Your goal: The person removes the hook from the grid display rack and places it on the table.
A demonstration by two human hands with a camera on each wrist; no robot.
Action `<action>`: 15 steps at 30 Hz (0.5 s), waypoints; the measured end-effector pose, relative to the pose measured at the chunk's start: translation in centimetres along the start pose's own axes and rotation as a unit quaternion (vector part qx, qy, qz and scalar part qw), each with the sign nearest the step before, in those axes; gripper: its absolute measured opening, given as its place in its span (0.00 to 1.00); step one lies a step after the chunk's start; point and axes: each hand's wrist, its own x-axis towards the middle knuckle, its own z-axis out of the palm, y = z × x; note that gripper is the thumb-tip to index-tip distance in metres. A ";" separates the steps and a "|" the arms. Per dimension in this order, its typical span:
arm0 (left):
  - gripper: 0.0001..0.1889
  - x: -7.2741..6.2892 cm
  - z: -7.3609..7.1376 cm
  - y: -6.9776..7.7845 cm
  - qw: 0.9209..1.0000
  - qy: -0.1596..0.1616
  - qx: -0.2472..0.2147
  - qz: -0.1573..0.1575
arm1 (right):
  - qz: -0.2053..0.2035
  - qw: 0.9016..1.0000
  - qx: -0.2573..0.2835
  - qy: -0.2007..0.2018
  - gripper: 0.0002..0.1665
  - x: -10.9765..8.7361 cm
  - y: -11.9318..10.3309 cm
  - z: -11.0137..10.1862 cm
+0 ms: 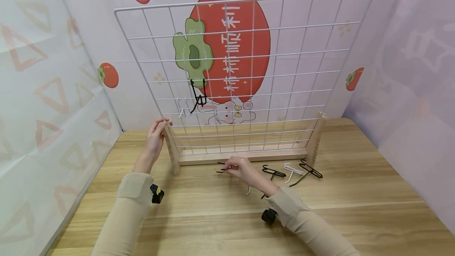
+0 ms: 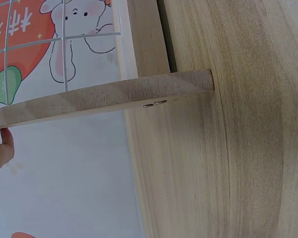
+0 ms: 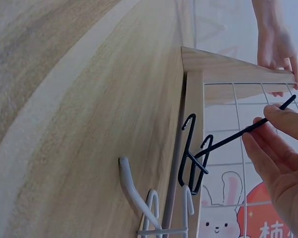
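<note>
Black hook (image 3: 222,143), pinched by right hand (image 3: 285,173)

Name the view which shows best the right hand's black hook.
The right wrist view: the black hook shows large, nearly whole, pinched by the right hand. Head view shows only dark ends; left wrist, nothing.

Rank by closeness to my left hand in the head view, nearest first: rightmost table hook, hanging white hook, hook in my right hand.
1. Hanging white hook, left on the grid.
2. Held black hook, in your right hand.
3. Rightmost black hook, on the table.
</note>
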 end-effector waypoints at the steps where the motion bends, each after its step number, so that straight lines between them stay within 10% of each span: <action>1: 0.06 0.0 0.0 0.0 1.000 0.000 0.000 0.000 | 0.000 1.000 0.000 -0.002 0.04 0.0 0.1 0.0; 15: 0.06 -0.1 0.1 0.0 1.000 0.005 0.007 0.000 | 0.008 0.999 -0.032 -0.015 0.04 -0.3 0.5 0.1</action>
